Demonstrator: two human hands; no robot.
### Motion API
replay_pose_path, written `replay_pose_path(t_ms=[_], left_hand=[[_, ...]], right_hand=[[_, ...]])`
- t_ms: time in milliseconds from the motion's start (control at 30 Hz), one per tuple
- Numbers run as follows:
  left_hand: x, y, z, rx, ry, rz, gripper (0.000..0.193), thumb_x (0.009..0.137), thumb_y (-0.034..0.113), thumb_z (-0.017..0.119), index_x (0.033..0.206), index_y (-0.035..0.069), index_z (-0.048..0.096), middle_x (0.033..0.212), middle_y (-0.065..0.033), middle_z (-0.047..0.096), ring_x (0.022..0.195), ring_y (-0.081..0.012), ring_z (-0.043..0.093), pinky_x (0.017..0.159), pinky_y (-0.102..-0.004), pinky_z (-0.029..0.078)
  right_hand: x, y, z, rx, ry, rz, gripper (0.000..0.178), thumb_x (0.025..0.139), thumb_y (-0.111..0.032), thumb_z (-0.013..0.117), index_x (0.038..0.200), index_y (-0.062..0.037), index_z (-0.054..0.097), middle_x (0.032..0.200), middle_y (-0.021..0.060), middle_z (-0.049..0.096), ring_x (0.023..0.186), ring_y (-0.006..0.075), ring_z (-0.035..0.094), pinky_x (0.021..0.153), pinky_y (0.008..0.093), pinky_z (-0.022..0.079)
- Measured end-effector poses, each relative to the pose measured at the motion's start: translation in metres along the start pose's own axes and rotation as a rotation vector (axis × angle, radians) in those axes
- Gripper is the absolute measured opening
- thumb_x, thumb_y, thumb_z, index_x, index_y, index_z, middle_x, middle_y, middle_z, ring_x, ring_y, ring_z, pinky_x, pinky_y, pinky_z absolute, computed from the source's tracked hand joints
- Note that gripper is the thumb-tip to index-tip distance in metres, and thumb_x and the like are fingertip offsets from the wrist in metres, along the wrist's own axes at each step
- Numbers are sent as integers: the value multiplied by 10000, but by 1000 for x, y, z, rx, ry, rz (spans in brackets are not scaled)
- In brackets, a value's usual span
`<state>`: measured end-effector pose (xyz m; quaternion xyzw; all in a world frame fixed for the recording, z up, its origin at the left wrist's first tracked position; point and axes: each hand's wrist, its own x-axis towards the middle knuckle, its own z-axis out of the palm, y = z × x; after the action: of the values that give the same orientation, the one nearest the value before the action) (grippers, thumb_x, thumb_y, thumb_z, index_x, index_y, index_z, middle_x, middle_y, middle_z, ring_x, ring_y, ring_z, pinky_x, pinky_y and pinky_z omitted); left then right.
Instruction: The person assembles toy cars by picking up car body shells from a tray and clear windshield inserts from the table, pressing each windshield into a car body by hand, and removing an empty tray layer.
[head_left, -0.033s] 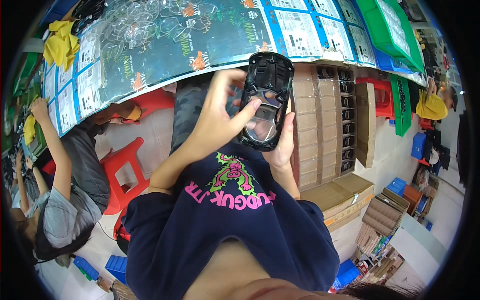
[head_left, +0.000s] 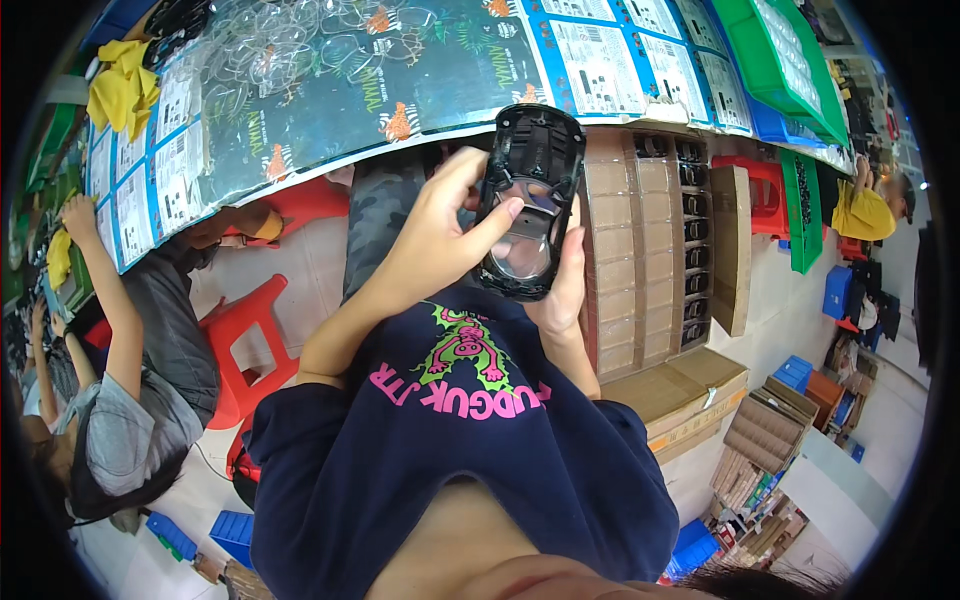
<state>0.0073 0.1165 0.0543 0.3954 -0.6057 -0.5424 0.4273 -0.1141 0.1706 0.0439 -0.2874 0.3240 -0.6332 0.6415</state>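
Note:
Just past the near edge of the table, between my hands, is a black toy car body shell (head_left: 540,150), its hollow underside facing up. A clear plastic window piece (head_left: 522,255) sits inside its lower half. My left hand (head_left: 450,210) is closed at the shell's left side, with the thumb pressed onto the clear piece and the fingers curled by the edge. My right hand (head_left: 562,285) grips the shell from the right and below; most of its fingers are hidden behind it.
Loose clear plastic pieces (head_left: 270,55) lie on the covered table (head_left: 460,85). Right of me stands a divided carton (head_left: 620,250) with black parts along one column. A green bin (head_left: 780,70) is at the far right. Red stools (head_left: 245,350) and a co-worker (head_left: 130,410) are on the left.
The fingers of my left hand have curled in closer to the shell's left edge. The shell and my right hand have barely shifted.

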Motion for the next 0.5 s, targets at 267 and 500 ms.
replay_pose_path(t_ms=[267, 500], left_hand=[[4, -16, 5, 13, 35, 104, 213, 803, 70, 550, 956, -53, 467, 851, -116, 486, 752, -179, 482, 668, -286, 395], [1, -17, 7, -49, 16, -2, 230, 808, 52, 543, 993, -45, 447, 852, -106, 497, 781, -154, 497, 688, -270, 403]], right_hand=[[5, -16, 14, -515, 98, 65, 289, 884, -18, 365, 1171, 6, 371, 1103, 111, 522, 979, 167, 519, 838, 271, 404], [11, -4, 6, -632, 114, -38, 266, 867, 10, 366, 1131, 22, 387, 1042, 129, 559, 904, 169, 562, 737, 254, 451]])
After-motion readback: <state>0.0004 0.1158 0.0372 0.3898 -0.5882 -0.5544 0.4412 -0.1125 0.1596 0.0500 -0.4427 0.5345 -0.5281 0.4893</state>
